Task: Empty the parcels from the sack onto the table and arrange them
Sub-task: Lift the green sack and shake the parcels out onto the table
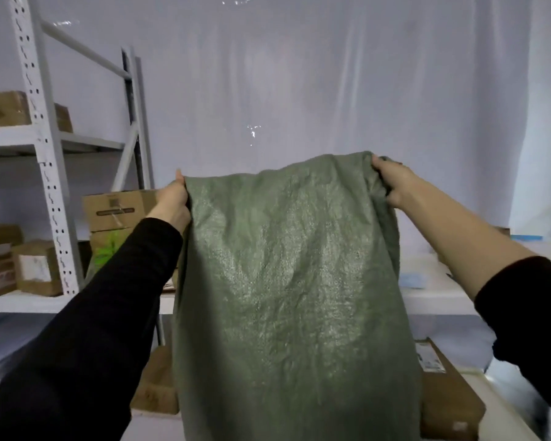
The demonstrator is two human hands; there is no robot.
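head view: left hand and right hand clamp their fingers on the upper corners of the hanging green sack; its contents are hidden. left parcel and right parcel lie beside its lower part.

On table: parcels left and right of hanging sack (shelving with boxes far left).

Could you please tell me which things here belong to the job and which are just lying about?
Job: sack, gripped by left hand and right hand; table boxes; table.
Lying about: rack, shelf boxes, white sheet.
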